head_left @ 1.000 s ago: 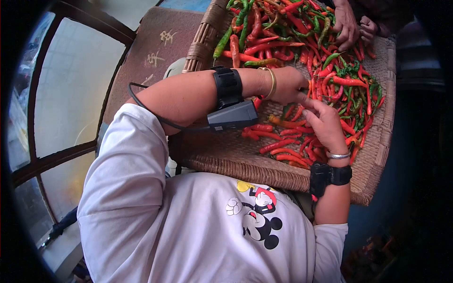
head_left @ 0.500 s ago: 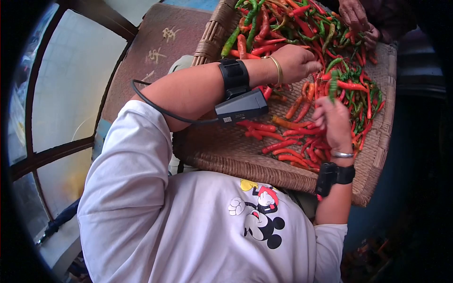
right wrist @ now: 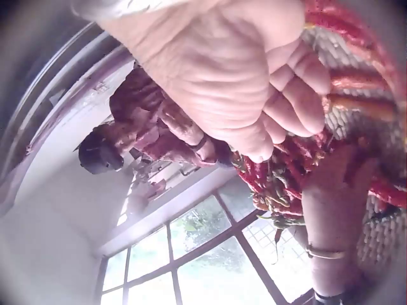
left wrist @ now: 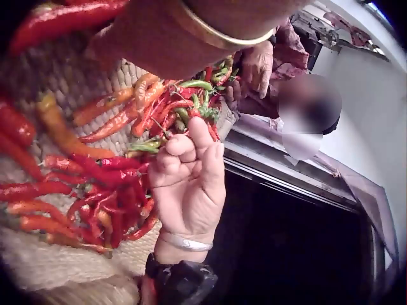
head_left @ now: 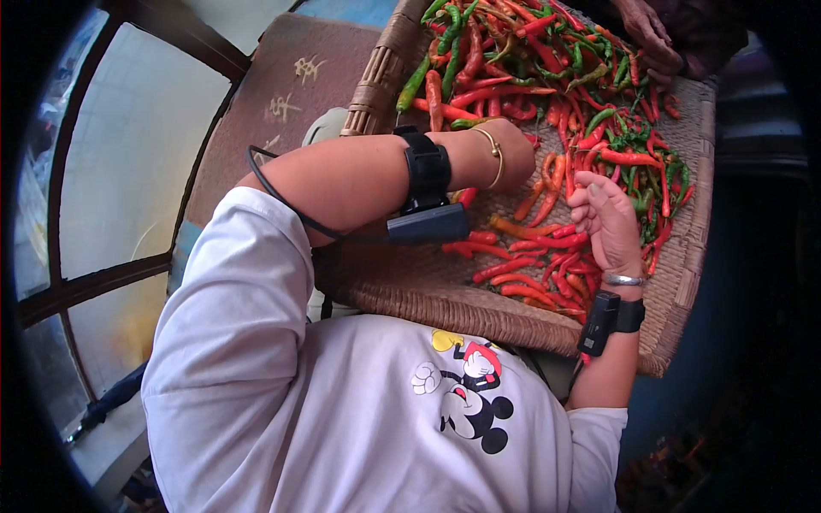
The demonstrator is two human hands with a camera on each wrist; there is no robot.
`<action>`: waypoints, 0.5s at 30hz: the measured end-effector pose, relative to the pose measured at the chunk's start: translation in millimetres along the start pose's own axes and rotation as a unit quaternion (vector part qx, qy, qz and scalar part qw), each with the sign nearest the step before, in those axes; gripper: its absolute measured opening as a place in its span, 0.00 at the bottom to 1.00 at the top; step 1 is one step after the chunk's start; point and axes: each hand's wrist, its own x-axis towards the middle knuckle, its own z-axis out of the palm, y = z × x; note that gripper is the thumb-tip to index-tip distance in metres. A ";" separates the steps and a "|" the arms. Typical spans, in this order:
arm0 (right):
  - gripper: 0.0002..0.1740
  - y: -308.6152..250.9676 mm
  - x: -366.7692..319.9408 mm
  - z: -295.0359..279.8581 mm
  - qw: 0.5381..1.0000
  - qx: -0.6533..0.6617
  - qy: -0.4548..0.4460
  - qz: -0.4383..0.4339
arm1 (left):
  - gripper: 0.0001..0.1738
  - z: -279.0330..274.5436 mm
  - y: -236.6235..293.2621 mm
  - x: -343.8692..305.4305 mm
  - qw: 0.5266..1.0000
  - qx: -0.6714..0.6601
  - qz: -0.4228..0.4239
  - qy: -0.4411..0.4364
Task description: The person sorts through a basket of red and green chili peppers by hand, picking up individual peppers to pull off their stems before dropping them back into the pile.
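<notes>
Red, orange and green chili peppers [head_left: 547,265] lie in a woven basket [head_left: 684,291]. My left hand [head_left: 513,156], with a gold bangle, is back upward, low over the left part of the basket beside some orange-red peppers [head_left: 552,184]. Its fingertips are hidden in the head view and dark in the right wrist view, so I cannot tell what they hold. My right hand [head_left: 609,218], with a silver bracelet, is palm up above the red peppers. Its fingers are loosely curled, and nothing shows between them in the left wrist view.
Another person's hands [head_left: 654,43] are at the basket's far right corner, by the larger mixed pile of peppers [head_left: 513,60]. To the left are a reddish-brown board [head_left: 286,94] with painted characters and a framed window [head_left: 137,145]. The basket's near rim [head_left: 462,316] is against my shirt.
My hands were together over the peppers, then parted. A blurred green pepper showed above my right fingers half a second ago. My left hand has since come down; the right palm turned up.
</notes>
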 end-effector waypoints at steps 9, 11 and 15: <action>0.13 9.6 1.5 20.2 0.973 -0.219 -0.016 0.063 | 0.09 -12.8 -10.8 2.3 0.998 -0.047 -0.016 -0.040; 0.13 11.9 1.9 23.1 0.970 -0.235 -0.020 0.063 | 0.10 -12.1 -13.1 2.4 0.978 -0.180 -0.021 0.104; 0.12 12.5 3.2 28.1 0.967 -0.254 -0.024 0.023 | 0.09 -6.1 -19.3 7.3 0.935 -0.263 0.022 0.239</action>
